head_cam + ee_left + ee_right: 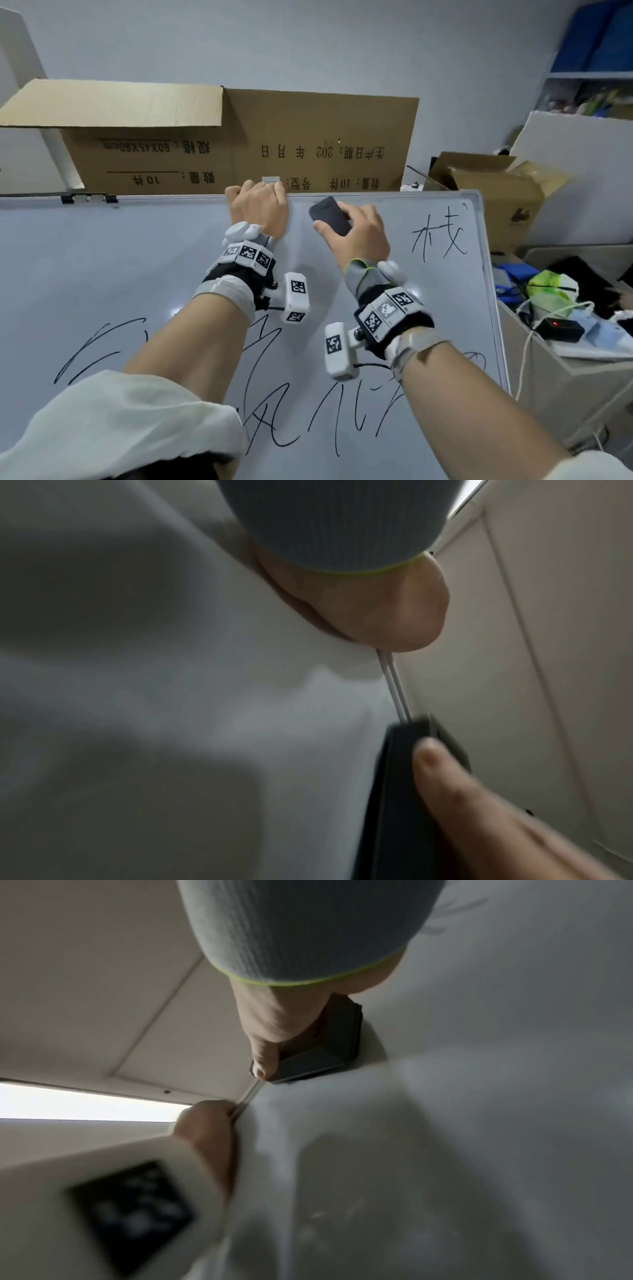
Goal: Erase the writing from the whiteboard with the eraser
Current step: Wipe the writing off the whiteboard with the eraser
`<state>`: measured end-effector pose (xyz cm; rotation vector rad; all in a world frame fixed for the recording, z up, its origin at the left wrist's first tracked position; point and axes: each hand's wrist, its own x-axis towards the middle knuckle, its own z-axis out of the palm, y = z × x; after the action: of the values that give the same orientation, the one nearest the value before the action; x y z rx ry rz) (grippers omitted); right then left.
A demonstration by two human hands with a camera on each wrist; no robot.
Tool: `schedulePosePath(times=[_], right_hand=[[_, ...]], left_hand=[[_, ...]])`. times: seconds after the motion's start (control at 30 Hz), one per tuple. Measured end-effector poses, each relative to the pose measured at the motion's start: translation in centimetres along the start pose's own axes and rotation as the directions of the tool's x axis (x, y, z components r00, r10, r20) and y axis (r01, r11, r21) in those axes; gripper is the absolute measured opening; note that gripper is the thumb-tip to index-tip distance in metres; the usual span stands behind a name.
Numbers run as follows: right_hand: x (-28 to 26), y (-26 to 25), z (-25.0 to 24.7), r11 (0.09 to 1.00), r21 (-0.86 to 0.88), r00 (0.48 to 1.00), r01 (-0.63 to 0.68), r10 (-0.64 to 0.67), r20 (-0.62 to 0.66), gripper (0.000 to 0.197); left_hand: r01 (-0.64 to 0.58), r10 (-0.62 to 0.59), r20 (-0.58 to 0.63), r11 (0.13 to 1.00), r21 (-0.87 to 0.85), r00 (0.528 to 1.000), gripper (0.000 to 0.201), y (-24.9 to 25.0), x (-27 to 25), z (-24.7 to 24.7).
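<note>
The whiteboard (137,260) leans in front of me, its bare surface filling the left wrist view (171,669). My left hand (258,205) grips its top edge, fingers curled over the frame (205,1129). My right hand (356,233) holds a dark eraser (330,216) flat against the board just under the top edge, thumb on its side (267,1053). The eraser (394,791) also shows in the left wrist view. Black handwriting (440,236) stands right of the eraser, and larger strokes (267,394) run across the lower board beneath my forearms.
A big cardboard box (239,144) stands behind the board. A black clip (89,198) sits on the top frame at left. To the right are an open carton (486,192) and a cluttered bin with cables and a black device (561,329).
</note>
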<state>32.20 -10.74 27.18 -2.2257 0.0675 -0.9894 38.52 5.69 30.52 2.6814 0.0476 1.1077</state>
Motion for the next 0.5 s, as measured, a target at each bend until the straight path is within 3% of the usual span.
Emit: schedulePosePath(times=[0.1,0.17,0.3,0.5], right_hand=[[0.9,-0.9,0.6,0.997,-0.048,0.997,0.065,-0.063,0.043,0.052],[2.4,0.8,-0.7,0.998,-0.048,0.999,-0.034,0.032,-0.041,0.052],[4.6,5.9,-4.7,0.964,-0.047,0.954,-0.263,0.252,-0.162,0.049],[4.2,9.5,-7.5,0.955,0.004,0.935,-0.295,0.29,-0.206,0.048]], left_hand=[[-0.013,0.013,0.023,1.0,0.0,1.0,0.051,-0.8,0.1,-0.1],[-0.017,0.017,0.009,1.0,-0.002,1.0,0.051,-0.5,0.1,-0.1],[0.01,-0.01,-0.006,1.0,0.001,1.0,0.052,0.2,-0.2,0.1],[0.038,-0.039,-0.025,0.999,-0.016,0.999,0.051,4.4,-0.1,0.3]])
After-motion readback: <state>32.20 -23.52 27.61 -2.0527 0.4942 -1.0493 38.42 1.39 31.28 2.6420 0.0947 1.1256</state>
